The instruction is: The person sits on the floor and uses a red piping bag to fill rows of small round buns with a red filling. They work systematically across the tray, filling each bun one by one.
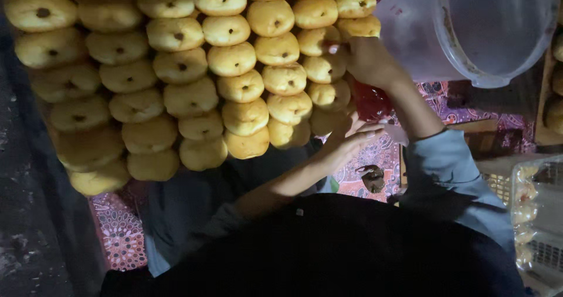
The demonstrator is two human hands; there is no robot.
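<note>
Dark clothing fills the foreground. Right hand (369, 62) squeezes a red filling bag (372, 102) against a bun (324, 68) at the tray's right edge; left hand (346, 141), fingers loosely spread, steadies beneath. Filling appears underway; next unfilled bun needs the nozzle realigned.

Big translucent plastic bucket (498, 33) top right, lying on its side w/ red smears at the rim. Patterned red-and-white cloth (120, 232) under everything. Clear plastic bag of pale pastries (531, 197) far right, resting on a white plastic crate (548, 253).
</note>
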